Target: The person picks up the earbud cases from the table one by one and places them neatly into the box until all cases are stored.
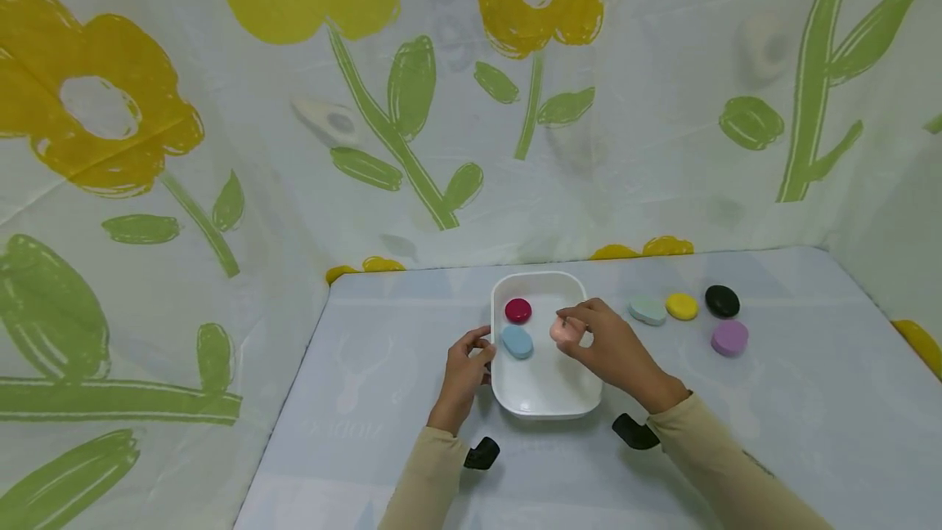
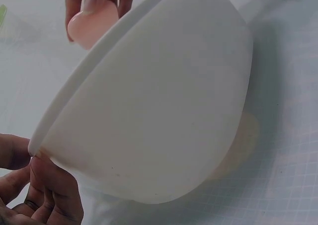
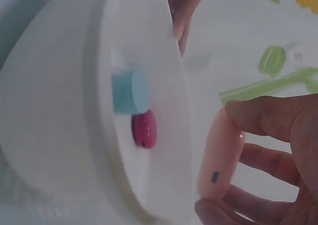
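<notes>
A white rectangular tub with rounded corners stands on the table. My left hand pinches its left rim between thumb and fingers, as the left wrist view shows up close. Over the tub's right side, my right hand holds a smooth pink rounded piece by its edges. A small dark mark shows on the pink piece's side. Inside the tub lie a glossy red round piece and, nearer me, a light blue oval piece.
Right of the tub lie a pale green piece, a yellow round one, a black one and a purple one. A flower-printed cloth rises behind the table. Black wrist mounts hang below both wrists.
</notes>
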### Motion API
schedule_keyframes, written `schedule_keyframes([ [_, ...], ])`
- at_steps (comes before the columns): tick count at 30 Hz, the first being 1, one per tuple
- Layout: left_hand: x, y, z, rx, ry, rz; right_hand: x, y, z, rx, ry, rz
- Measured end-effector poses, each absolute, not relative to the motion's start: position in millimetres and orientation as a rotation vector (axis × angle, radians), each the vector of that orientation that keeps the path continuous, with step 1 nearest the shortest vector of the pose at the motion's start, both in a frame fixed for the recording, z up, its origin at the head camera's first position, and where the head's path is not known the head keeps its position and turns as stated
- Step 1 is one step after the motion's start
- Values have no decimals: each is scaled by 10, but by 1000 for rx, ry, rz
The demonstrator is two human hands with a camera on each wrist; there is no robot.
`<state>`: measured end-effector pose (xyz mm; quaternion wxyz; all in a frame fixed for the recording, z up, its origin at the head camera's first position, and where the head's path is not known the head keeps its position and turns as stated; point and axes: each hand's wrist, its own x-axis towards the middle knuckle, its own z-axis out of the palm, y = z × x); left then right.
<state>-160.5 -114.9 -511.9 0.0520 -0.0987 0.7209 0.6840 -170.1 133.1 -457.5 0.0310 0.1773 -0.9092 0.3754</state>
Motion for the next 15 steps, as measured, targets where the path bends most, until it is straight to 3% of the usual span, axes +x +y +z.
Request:
schedule_keyframes([
  [15,-1600,-1152,-5125,-296,2187,2091,-1794,898,-4548,587,-3111,1063],
])
